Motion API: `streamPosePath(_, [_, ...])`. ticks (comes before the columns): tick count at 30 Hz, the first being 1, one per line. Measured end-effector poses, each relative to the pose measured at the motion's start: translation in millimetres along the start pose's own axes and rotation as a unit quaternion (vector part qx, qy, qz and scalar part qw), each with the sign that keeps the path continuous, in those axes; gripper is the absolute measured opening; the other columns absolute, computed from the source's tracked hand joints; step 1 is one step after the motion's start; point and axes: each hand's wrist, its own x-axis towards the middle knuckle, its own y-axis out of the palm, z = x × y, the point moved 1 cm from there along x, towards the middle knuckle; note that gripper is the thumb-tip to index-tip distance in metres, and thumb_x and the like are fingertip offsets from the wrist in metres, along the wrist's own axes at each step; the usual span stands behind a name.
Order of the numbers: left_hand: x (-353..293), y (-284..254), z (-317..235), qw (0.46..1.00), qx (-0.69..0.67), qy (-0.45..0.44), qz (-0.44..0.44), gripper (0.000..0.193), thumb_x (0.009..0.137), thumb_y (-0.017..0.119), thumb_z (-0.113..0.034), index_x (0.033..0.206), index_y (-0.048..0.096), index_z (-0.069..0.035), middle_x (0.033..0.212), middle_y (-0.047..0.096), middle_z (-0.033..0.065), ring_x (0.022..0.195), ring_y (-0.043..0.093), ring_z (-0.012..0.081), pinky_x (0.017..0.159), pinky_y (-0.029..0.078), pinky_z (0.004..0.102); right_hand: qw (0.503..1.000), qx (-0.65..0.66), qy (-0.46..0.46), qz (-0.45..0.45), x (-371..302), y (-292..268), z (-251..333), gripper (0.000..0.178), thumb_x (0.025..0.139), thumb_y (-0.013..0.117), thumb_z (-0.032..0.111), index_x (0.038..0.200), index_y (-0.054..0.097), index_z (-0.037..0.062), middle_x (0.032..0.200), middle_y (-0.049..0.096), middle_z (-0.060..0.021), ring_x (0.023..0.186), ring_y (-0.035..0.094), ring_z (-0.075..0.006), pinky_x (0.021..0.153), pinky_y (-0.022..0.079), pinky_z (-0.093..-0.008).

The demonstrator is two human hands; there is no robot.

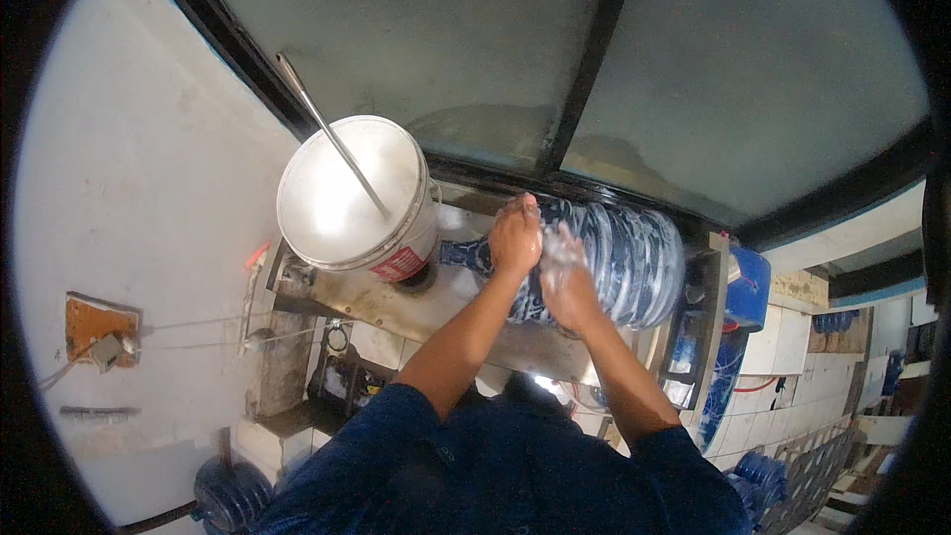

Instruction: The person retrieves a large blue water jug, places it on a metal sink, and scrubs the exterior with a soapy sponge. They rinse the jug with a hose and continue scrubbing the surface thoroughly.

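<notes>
By the person's clock, the foamy right hand (568, 285) and, just beyond, the left hand (516, 236) lay against a blue ridged jug (639, 263) between twelve and one; I couldn't tell how tightly either grip closed. The jug lay sideways on the metal table (381, 303), neck toward nine. A white bucket (424, 226) stood at eleven, a metal rod (332, 134) leaning inside. Glass panes (436, 30) rose beyond, at twelve.

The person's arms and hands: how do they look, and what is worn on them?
Dark blue sleeves leave the forearms bare. The left hand and right hand are ungloved; white foam clings to the right hand's fingers.
</notes>
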Motion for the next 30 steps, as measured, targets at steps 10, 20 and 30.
streamPosePath(10, [-29.2,4.2,11.6,0.989,-0.052,0.134,-0.040,0.066,0.111,0.017,-0.042,0.130,0.065,-0.001,0.139,0.060,0.0210,0.134,0.051,0.0398,0.114,0.037,0.0452,0.909,-0.058,0.106,0.398,162.4,90.1,-140.9,0.044,0.095,0.054,0.033,0.115,0.072,-0.0012,0.133,0.065,-0.0227,0.122,0.062,-0.0416,0.104,0.049,-0.0494])
streamPosePath(20, [-9.8,9.3,25.8,0.992,-0.117,-0.012,-0.036,0.071,0.108,0.011,-0.054,0.145,0.055,-0.013,0.139,0.060,0.0214,0.128,0.054,0.0456,0.110,0.038,0.0488,0.998,-0.056,0.029,0.003,39.3,18.9,-1.4,0.058,0.094,0.054,0.030,0.142,0.051,-0.0026,0.142,0.054,-0.0275,0.135,0.051,-0.0432,0.118,0.032,-0.0535])
streamPosePath(30, [-19.4,5.0,24.7,0.994,-0.087,0.054,-0.025,0.070,0.109,0.010,-0.051,0.147,0.052,-0.011,0.143,0.055,0.0244,0.132,0.051,0.0447,0.111,0.038,0.0479,0.952,-0.004,0.165,0.259,144.8,18.5,-47.3,0.043,0.095,0.051,0.038,0.112,0.073,0.0053,0.122,0.067,-0.0267,0.114,0.065,-0.0437,0.097,0.052,-0.0533])
